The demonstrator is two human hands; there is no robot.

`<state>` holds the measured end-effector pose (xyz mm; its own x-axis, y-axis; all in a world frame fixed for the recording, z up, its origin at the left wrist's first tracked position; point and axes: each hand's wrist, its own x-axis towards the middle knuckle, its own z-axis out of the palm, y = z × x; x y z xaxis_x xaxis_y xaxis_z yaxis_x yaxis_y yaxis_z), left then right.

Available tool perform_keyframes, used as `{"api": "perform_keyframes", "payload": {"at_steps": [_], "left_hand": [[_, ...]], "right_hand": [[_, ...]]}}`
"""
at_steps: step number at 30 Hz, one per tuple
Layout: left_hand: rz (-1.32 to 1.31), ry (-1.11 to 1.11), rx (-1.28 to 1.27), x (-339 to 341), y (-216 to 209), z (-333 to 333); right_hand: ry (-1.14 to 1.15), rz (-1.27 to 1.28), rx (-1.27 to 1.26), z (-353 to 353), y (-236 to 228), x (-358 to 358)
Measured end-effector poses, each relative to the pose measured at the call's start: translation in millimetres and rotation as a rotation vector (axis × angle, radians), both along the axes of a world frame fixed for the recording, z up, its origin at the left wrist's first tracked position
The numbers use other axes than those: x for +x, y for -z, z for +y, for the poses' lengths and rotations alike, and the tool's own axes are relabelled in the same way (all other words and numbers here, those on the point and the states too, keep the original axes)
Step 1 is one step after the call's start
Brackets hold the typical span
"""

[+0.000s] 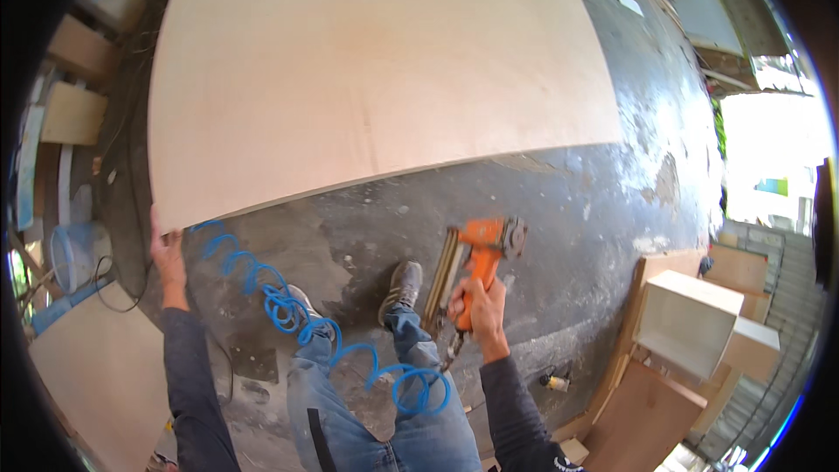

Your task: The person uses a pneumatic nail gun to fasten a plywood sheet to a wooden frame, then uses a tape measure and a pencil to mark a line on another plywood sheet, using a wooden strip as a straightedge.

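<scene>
The right hand is wrapped round an orange nail gun, near right. The left hand touches the pale board's near left corner; whether it grips, one cannot tell. The blue coiled hose could snag a shoe, jerking the gun.

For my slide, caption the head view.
Left grip at a corner of a pale board, right grip around an orange nail gun, blue hose between.
</scene>
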<state>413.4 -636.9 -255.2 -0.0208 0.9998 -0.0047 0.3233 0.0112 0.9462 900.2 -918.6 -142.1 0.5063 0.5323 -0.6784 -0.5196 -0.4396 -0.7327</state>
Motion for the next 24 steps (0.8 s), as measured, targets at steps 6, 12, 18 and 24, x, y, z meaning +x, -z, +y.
{"api": "perform_keyframes", "payload": {"at_steps": [6, 12, 18, 24], "left_hand": [[-0.144, -0.017, 0.080, -12.8, 14.3, 3.1], [-0.225, 0.001, -0.014, 1.0, 23.0, 1.6], [-0.310, 0.017, 0.092, 3.7, 23.5, 3.5], [-0.319, 0.009, 0.160, 5.2, 25.6, 6.0]], "right_hand": [[-0.042, 0.240, -0.225, -43.1, 37.1, -109.7], [0.027, 0.317, -0.249, -39.6, 49.0, -208.4], [0.052, 0.370, -0.125, 0.6, 35.1, -274.4], [-0.131, 0.161, -0.063, 4.9, 31.6, -269.6]]}}
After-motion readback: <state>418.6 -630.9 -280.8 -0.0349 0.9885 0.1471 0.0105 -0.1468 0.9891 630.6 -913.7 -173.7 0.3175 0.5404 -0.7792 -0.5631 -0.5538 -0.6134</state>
